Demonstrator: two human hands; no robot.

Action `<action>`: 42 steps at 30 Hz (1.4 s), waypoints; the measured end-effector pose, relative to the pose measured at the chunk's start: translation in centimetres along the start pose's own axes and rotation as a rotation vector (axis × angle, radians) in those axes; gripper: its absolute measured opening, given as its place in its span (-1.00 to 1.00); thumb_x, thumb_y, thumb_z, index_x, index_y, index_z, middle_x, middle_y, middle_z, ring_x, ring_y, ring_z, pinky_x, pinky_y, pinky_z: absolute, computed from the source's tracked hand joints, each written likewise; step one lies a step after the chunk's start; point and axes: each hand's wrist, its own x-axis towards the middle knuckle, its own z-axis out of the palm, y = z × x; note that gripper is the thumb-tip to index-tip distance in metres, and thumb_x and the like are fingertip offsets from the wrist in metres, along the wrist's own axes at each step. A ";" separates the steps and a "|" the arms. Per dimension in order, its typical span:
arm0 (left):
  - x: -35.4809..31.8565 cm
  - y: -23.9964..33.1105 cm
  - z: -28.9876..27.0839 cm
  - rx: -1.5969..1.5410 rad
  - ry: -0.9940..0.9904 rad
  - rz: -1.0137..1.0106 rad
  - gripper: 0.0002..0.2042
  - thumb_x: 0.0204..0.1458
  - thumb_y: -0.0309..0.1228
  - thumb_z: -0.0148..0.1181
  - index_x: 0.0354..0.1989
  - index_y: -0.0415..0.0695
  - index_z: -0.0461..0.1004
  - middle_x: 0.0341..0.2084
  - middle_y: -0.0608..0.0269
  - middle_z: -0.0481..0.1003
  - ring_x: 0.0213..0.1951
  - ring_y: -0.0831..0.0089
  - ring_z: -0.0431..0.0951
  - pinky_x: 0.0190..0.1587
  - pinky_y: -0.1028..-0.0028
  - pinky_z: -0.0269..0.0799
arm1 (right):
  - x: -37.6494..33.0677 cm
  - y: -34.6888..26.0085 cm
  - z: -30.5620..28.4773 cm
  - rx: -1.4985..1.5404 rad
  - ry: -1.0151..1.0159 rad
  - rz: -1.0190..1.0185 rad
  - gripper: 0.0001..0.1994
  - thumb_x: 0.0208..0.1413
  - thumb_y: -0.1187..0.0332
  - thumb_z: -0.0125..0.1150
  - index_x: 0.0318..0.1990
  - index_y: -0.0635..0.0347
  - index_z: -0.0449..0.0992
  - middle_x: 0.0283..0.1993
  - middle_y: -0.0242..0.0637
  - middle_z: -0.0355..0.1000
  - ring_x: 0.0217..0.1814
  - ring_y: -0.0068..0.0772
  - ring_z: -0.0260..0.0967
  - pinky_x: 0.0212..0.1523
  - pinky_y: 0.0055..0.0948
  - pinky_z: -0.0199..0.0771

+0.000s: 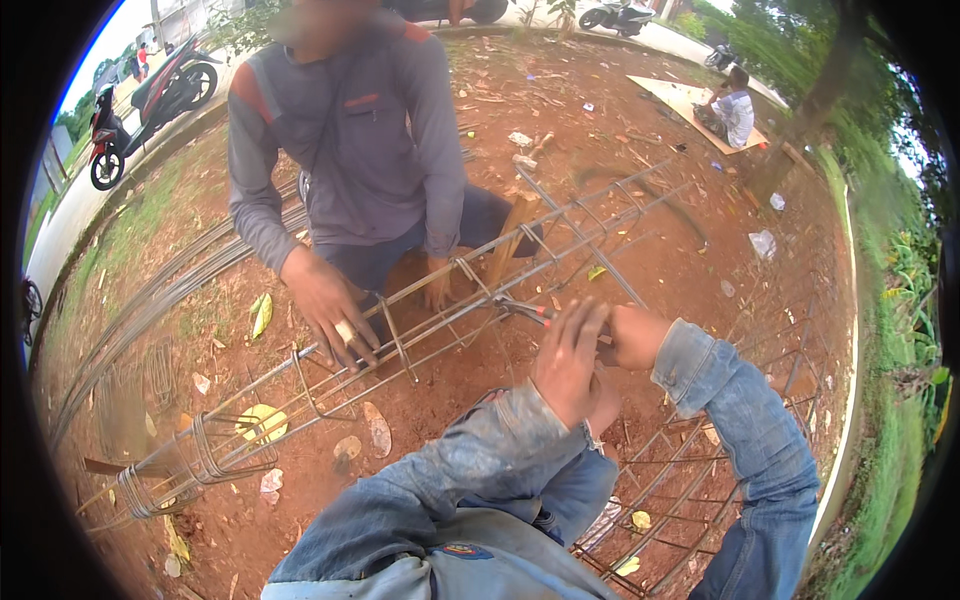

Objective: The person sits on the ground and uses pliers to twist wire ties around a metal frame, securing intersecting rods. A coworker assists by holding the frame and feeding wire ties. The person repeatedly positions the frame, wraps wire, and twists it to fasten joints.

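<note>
A long rebar cage (330, 375) of steel bars and square stirrups lies across red dirt from lower left to upper right. My left hand (568, 358) and my right hand (632, 335) are both closed around a tool with a red-tipped handle (532, 311), its point at a bar of the cage. Denim sleeves cover both my forearms. Across the cage a person in a grey jacket crouches; one of that person's hands (330, 312) grips a cage bar, the other (437, 284) rests lower behind the bars.
Long loose steel rods (150, 295) lie along the left. Another rebar cage (690, 470) sits under my right arm. A red motorcycle (150, 100) stands upper left. Someone sits on a board (675, 95) upper right beside a tree trunk (800, 125).
</note>
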 end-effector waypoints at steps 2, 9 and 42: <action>-3.7 2.4 1.0 -0.252 0.004 0.011 -0.27 -0.36 -0.70 0.04 0.16 -0.27 0.02 0.14 -0.17 0.08 0.20 -0.17 0.02 0.20 0.04 0.02 | -0.4 1.0 0.3 0.282 -0.204 0.272 -0.72 -0.18 0.37 0.26 -0.27 0.30 0.46 -0.56 -0.13 0.44 -0.53 -0.29 0.42 -0.49 -0.37 0.39; -2.9 -4.9 5.9 0.245 0.207 0.053 -0.39 -0.29 -0.46 0.18 0.07 -0.18 0.17 0.09 -0.05 0.20 0.18 -0.05 0.14 0.22 -0.04 -0.09 | -0.5 0.6 -0.2 0.863 -0.396 0.537 -0.67 -0.13 0.17 0.32 -0.36 0.27 0.47 -0.62 -0.33 0.41 -0.75 -0.64 0.13 -0.76 -0.61 0.00; 10.3 -12.3 -3.8 -0.425 -0.443 0.134 -0.62 -0.15 -0.31 0.20 -0.15 -0.19 0.32 -0.23 0.06 0.37 -0.12 0.25 0.40 -0.11 0.30 0.33 | 7.0 -6.2 -4.6 -1.483 0.450 -0.368 -0.67 -0.16 0.16 0.01 -0.23 0.07 0.49 -0.10 -0.33 0.36 0.05 -0.29 0.22 0.03 -0.09 0.15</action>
